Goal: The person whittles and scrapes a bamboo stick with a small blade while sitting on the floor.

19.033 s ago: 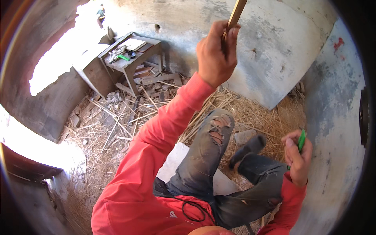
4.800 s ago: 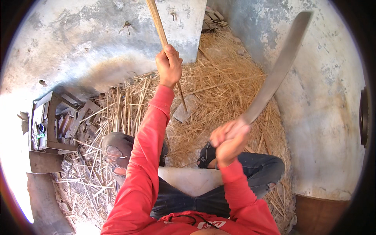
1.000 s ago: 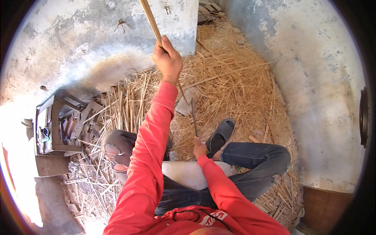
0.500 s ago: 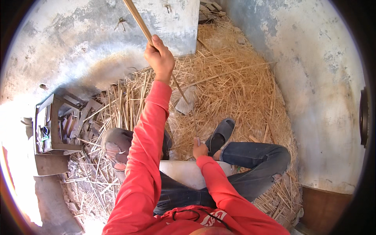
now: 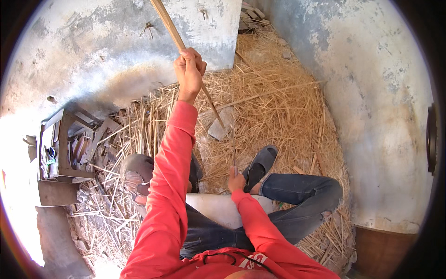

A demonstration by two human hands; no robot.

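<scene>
My left hand (image 5: 189, 69) is raised in front of me, its fingers wrapped round a long bamboo strip (image 5: 167, 24). The strip slants from the top of the view down past the hand, and its lower end meets a pale stone block (image 5: 218, 129) on the floor. Lower and nearer to me, my right hand (image 5: 237, 182) is closed round a thin tool that looks like a knife (image 5: 234, 163), seen nearly edge-on and pointing away from me. Its blade is hard to make out against the straw. The tool and the strip are apart.
Bamboo shavings (image 5: 278, 102) cover the floor. I sit on a whitish seat (image 5: 211, 207), with a dark shoe (image 5: 261, 163) ahead of it. A wooden frame (image 5: 65, 149) with scraps stands at left; longer strips (image 5: 148, 123) lie beside it. Weathered walls (image 5: 385, 93) curve round.
My left hand has come slightly nearer and turned a little, still round the bamboo strip. The right hand keeps its grip with hardly any movement. The whole view has shifted slightly.
</scene>
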